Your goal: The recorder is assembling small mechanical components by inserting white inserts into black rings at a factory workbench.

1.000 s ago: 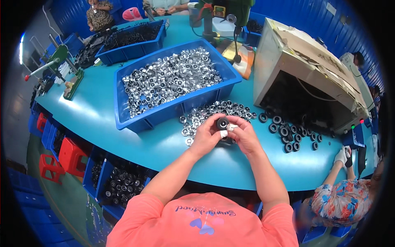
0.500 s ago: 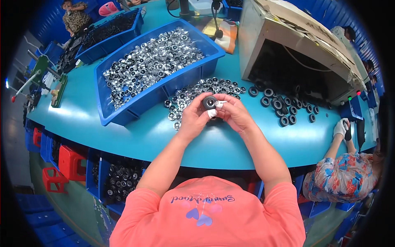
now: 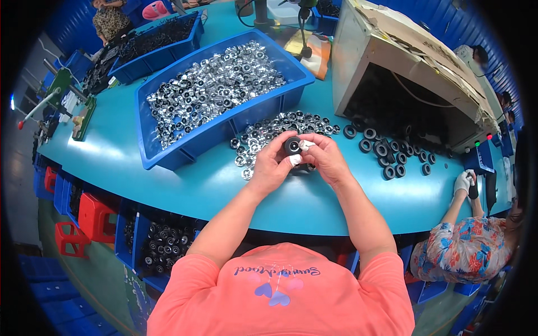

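Note:
Between my two hands, over the near part of the table, is a small wheel (image 3: pixel 292 145) with a black tyre and a shiny hub. My left hand (image 3: pixel 270 166) curls round its left side, thumb below it. My right hand (image 3: pixel 328 159) pinches it from the right; white wrapping covers a fingertip there, and my left thumb is wrapped too. Just beyond my hands lies a loose heap of shiny chrome wheel hubs (image 3: pixel 280 124). To the right, several black rubber tyres (image 3: pixel 386 151) are scattered on the table.
A large blue bin (image 3: pixel 224 124) full of chrome hubs stands left of the heap. A boxy beige machine (image 3: pixel 358 50) with a dark opening stands behind the tyres. On the right, a co-worker's gloved hand (image 3: pixel 463 182) holds something dark. Red stools (image 3: pixel 96 217) stand at lower left.
The view has shifted slightly, so the table and bins appear a little further right. Both my hands keep hold of the wheel, with little change in grip.

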`<action>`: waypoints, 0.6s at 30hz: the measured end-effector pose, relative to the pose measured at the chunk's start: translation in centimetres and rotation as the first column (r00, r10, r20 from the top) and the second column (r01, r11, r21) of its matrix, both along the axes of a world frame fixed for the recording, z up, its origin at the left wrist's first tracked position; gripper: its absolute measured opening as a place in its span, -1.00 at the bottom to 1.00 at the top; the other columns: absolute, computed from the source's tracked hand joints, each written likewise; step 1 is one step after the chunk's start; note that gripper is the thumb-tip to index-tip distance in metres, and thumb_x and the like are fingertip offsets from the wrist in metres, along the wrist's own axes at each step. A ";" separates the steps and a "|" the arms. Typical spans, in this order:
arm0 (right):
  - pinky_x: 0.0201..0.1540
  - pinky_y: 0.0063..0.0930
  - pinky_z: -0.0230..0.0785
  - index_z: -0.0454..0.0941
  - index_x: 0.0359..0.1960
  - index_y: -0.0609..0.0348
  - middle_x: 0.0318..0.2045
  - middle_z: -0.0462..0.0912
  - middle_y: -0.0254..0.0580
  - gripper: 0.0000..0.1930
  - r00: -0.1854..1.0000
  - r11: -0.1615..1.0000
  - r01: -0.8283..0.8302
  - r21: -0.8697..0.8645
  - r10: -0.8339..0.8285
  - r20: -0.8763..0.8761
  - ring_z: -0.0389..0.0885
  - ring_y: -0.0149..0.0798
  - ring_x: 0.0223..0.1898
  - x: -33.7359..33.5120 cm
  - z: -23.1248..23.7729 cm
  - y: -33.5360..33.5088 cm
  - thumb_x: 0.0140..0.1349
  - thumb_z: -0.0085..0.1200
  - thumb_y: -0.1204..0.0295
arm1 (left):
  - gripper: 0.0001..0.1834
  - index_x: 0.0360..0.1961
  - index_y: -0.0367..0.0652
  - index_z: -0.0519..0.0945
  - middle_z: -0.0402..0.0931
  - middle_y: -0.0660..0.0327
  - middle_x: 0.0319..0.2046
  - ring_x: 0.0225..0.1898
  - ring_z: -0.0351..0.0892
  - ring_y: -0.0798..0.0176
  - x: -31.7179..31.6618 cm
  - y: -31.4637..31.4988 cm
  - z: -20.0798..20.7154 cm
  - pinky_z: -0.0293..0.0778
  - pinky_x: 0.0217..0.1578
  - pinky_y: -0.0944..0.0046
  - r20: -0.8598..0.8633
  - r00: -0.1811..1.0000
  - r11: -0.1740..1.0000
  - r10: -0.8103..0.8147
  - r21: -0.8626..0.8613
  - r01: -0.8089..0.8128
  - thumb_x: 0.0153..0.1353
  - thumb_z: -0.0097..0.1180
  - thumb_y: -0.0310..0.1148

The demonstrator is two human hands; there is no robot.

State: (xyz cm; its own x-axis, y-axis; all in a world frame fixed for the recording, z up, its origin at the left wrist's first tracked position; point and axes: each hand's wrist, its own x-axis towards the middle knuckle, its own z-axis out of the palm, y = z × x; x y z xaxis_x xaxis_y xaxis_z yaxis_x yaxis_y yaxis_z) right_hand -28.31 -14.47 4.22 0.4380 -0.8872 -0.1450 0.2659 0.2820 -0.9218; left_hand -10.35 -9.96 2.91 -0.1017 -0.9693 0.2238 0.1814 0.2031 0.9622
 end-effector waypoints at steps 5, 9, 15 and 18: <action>-0.14 -0.53 0.60 0.61 0.07 0.31 -0.15 0.73 -0.20 -0.68 1.000 1.000 0.011 0.001 -0.011 0.009 0.71 -0.39 -0.22 0.1 -0.4 0.1 0.31 0.17 0.45 | -0.42 0.29 -0.15 0.48 0.60 0.26 0.01 -0.01 0.62 0.36 0.0 0.0 -0.2 0.60 -0.07 0.35 -0.063 0.998 1.000 -0.013 0.020 0.014 0.24 0.33 -0.54; -0.14 -0.53 0.60 0.61 0.07 0.31 -0.13 0.72 -0.19 -0.68 0.995 0.998 -0.025 0.059 0.019 0.103 0.71 -0.38 -0.21 0.1 0.4 0.4 0.35 0.18 0.42 | -0.42 0.27 -0.13 0.50 0.61 0.30 -0.03 -0.07 0.61 0.42 0.6 -0.1 0.3 0.57 -0.25 0.44 -0.164 0.984 0.993 -0.074 0.082 0.089 0.22 0.35 -0.54; -0.16 -0.52 0.59 0.64 0.05 0.27 -0.14 0.72 -0.20 -0.73 0.999 0.999 -0.013 -0.030 0.015 0.048 0.70 -0.38 -0.23 -0.3 0.2 0.1 0.40 0.16 0.40 | -0.41 0.31 -0.13 0.48 0.60 0.29 -0.01 -0.08 0.60 0.41 0.7 -0.4 -0.2 0.59 -0.21 0.40 -0.168 0.982 0.991 -0.089 0.086 0.105 0.25 0.34 -0.51; -0.19 -0.53 0.56 0.70 -0.04 0.21 -0.17 0.73 -0.27 -0.80 0.955 0.949 0.160 -0.272 -0.219 -0.201 0.67 -0.40 -0.27 -0.9 0.5 -0.6 0.42 0.12 0.43 | -0.39 0.33 -0.14 0.46 0.60 0.25 0.02 -0.08 0.60 0.38 0.8 -0.6 -0.5 0.61 -0.21 0.36 -0.196 0.977 0.989 -0.083 0.106 0.105 0.26 0.34 -0.48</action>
